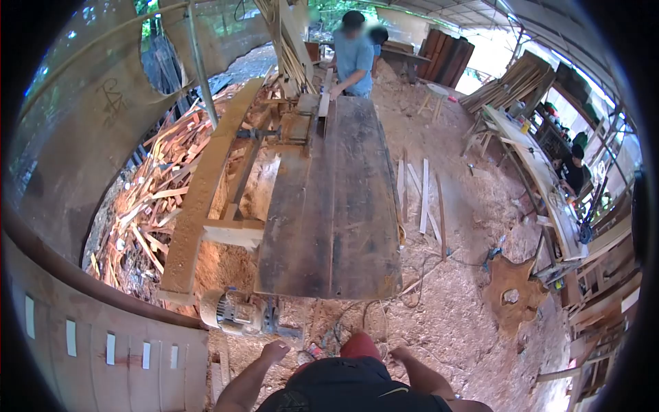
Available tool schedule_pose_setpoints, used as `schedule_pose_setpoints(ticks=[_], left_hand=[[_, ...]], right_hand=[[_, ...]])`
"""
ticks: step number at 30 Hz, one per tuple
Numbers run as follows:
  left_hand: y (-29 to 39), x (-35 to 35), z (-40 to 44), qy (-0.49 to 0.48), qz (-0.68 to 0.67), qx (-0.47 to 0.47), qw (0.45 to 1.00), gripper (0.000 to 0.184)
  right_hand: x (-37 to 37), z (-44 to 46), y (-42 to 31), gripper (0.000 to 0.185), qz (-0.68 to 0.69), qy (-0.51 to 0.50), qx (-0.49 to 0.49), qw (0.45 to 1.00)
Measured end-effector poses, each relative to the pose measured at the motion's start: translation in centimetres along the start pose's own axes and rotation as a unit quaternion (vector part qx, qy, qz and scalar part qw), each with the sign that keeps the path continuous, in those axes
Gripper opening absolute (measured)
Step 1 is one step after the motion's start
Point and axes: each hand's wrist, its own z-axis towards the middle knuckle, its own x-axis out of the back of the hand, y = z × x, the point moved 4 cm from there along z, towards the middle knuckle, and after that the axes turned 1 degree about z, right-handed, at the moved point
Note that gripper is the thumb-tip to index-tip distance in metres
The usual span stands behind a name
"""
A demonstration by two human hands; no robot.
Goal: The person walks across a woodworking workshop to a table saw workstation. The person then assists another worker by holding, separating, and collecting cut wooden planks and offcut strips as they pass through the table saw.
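Left hand (pixel 276 352) hangs near the motor (pixel 233 314), right hand (pixel 399 354) beside the red shorts (pixel 360 346); I cannot tell if fingers are together. The table (pixel 336 220) stands ahead, motor at its near left corner.

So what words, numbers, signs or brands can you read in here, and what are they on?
No word or number reads clearly.
Dark scrawl on the hanging sheet: perhaps an "R", but too blurred to be sure.
Pale curved mark on the camera wearer's dark clothing: a shape, with no letters I can make out.
Items on the long bench at the right: any labels are too small to read.
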Motion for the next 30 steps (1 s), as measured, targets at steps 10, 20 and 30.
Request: schedule_pose_setpoints(ticks=[10,20,30], left_hand=[[2.5,2.8,1.3,0.109,-0.083,-0.053,0.989,0.036],[6.9,6.2,6.8,0.166,-0.166,-0.066,0.970,0.027],[14.0,16.0,15.3,0.177,-0.150,-0.105,0.967,0.026]], right_hand=[[4.8,-1.3,-18.9,0.028,-0.020,0.255,0.257,0.932],[5.4,-0.2,-30.2,0.024,-0.007,0.241,0.329,0.913],[3.6,3.3,-33.2,0.021,0.010,0.217,0.358,0.908]])
